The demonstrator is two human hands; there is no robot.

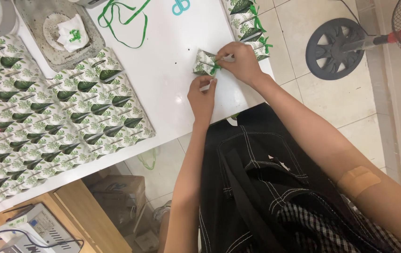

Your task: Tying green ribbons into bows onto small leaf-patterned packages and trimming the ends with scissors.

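A small leaf-printed gift box (pixel 203 63) with a green ribbon (pixel 215 68) around it lies on the white table (pixel 172 61). My right hand (pixel 240 61) pinches the ribbon at the box's right side. My left hand (pixel 202 97) sits just below the box, fingers closed on what looks like a ribbon end. Whether it grips the ribbon firmly is hard to tell.
Many matching leaf-printed boxes (pixel 55 117) lie in rows at the left. More finished boxes (pixel 249 26) stand at the table's far right edge. Loose green ribbon (pixel 125 21) and a grey tray (pixel 59 33) lie at the top. A fan base (pixel 334 47) stands on the tiled floor.
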